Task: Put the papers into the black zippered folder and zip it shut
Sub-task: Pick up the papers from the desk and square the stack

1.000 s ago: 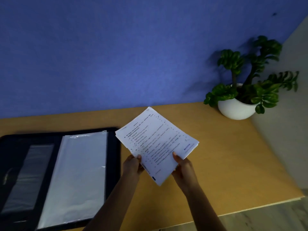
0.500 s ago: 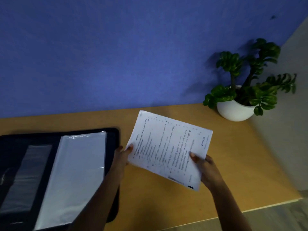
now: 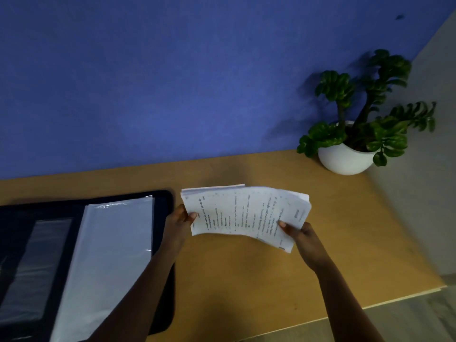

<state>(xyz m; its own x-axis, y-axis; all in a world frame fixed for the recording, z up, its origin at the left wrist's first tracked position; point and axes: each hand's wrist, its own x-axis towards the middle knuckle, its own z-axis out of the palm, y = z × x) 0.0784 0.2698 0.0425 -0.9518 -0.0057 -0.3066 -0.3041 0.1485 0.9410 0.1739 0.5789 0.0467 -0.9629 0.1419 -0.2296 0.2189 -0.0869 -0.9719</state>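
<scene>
A stack of printed white papers (image 3: 244,213) hangs above the wooden desk, turned sideways and sagging a little in the middle. My left hand (image 3: 179,224) grips its left edge and my right hand (image 3: 299,234) grips its lower right corner. The black zippered folder (image 3: 162,201) lies open flat at the left, with clear plastic sleeves (image 3: 116,248) showing on its right half. The papers sit just right of the folder's edge, apart from it. My left forearm crosses over the folder's right border.
A potted green plant in a white bowl (image 3: 345,159) stands at the back right corner of the desk (image 3: 246,280). A blue wall rises behind the desk. The desk's front edge runs along the lower right, with grey floor beyond.
The papers have rotated from a diagonal tilt to nearly level and sideways. My hands have moved apart to opposite ends of the stack, which has lowered toward the desk.
</scene>
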